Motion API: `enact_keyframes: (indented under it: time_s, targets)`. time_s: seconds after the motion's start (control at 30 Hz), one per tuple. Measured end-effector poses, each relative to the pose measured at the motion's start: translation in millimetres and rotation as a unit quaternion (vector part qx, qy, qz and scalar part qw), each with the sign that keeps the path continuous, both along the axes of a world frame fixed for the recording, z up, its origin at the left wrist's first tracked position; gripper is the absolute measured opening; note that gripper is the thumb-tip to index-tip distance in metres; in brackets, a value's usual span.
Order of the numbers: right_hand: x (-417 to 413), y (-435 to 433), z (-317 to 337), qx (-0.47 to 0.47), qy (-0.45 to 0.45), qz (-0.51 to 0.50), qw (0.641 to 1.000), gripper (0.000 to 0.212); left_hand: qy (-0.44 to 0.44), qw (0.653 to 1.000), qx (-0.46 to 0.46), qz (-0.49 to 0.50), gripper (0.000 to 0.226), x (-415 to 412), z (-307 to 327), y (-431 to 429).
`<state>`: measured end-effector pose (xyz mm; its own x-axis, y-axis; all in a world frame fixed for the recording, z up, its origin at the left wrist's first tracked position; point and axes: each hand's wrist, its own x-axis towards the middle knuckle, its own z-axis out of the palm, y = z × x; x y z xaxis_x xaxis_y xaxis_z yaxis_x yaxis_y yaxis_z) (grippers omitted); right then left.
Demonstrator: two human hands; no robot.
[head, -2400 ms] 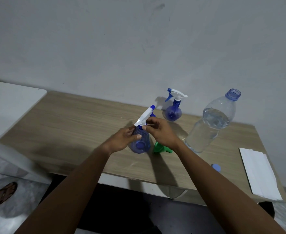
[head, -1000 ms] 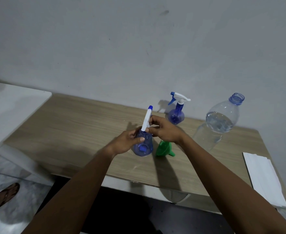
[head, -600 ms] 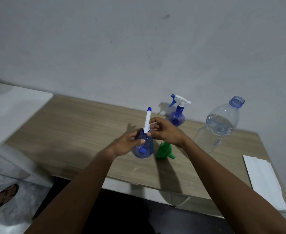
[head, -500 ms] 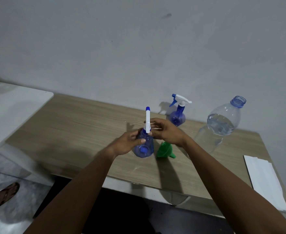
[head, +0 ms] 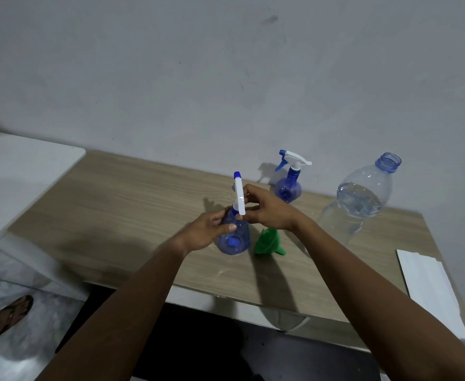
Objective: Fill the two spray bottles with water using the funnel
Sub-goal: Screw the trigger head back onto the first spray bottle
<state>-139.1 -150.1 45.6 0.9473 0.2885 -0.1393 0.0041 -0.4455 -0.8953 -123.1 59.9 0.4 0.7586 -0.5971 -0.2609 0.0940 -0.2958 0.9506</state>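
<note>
On the wooden desk (head: 121, 213), the left hand (head: 205, 232) wraps the round body of the near blue spray bottle (head: 234, 237), while the right hand (head: 267, 209) pinches its white trigger head (head: 239, 198). A green funnel (head: 268, 243) lies just beside it. Farther back stand the second spray bottle (head: 289, 182) and an uncapped, partly filled water bottle (head: 360, 199).
</note>
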Motion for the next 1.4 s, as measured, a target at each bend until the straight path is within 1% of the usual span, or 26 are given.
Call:
enact_keyframes:
  time_s: [0.07, 0.17, 0.27, 0.43, 0.5, 0.57, 0.67, 0.77, 0.83, 0.9, 1.07, 1.23, 1.33, 1.4]
  targets:
    - [-2.6, -3.4, -0.3, 0.033, 0.032, -0.007, 0.999, 0.043, -0.005, 1.000, 0.000, 0.001, 0.054, -1.3, 1.9, -0.7]
    - [-5.6, -5.8, 1.2, 0.042, 0.029, 0.001, 0.999, 0.043, -0.006, 1.000, -0.017, 0.006, 0.049, -2.8, 3.1, -2.3]
    - [-6.1, -4.9, 3.5, 0.025, 0.014, 0.005, 1.000, 0.037, -0.007, 1.000, -0.027, 0.006, 0.048, -3.2, 3.9, -3.0]
    - [-5.5, 0.3, 0.2, 0.004, -0.022, -0.011, 1.000, 0.021, -0.007, 1.000, -0.009, 0.007, 0.054, -1.4, 1.2, -0.9]
    - [-4.0, 3.3, -2.3, 0.000, -0.032, -0.024, 0.999, 0.023, -0.007, 1.000, -0.001, 0.003, 0.055, -0.7, 0.5, -0.6]
    - [-3.0, 4.8, -3.9, 0.002, -0.034, -0.031, 0.999, 0.029, -0.010, 1.000, 0.004, 0.002, 0.054, -0.1, 0.2, -0.8]
    - [-4.4, 2.0, -3.3, 0.026, -0.012, -0.035, 0.999, 0.036, -0.009, 1.000, 0.011, -0.001, 0.054, 0.2, 0.6, -0.5]
    - [-7.8, -2.6, -1.8, 0.066, 0.022, -0.029, 0.997, 0.037, -0.007, 1.000, 0.012, 0.000, 0.054, 0.0, 0.8, -1.0]
    - [-8.7, -4.9, -2.2, 0.076, 0.033, -0.029, 0.996, 0.038, -0.007, 1.000, 0.010, 0.003, 0.055, -0.5, 1.7, -1.5]
    - [-9.8, -4.4, -2.1, 0.073, 0.032, -0.031, 0.996, 0.038, -0.007, 1.000, 0.006, 0.003, 0.055, -0.3, 1.1, -1.0]
    - [-10.3, -2.4, -6.7, 0.067, 0.012, -0.048, 0.997, 0.030, -0.009, 1.000, 0.010, 0.005, 0.055, 0.7, -1.4, 0.3]
    - [-8.6, 1.6, -9.7, 0.046, -0.009, -0.077, 0.996, 0.033, -0.013, 1.000, -0.006, 0.009, 0.053, -0.7, 0.4, -1.6]
    - [-8.3, -0.5, -10.1, 0.050, -0.001, -0.074, 0.996, 0.035, -0.013, 1.000, -0.010, 0.011, 0.052, -0.8, 0.4, -1.5]
    - [-8.6, -3.2, -11.7, 0.073, 0.019, -0.075, 0.994, 0.035, -0.016, 1.000, -0.013, 0.012, 0.052, -0.6, -0.3, -1.6]
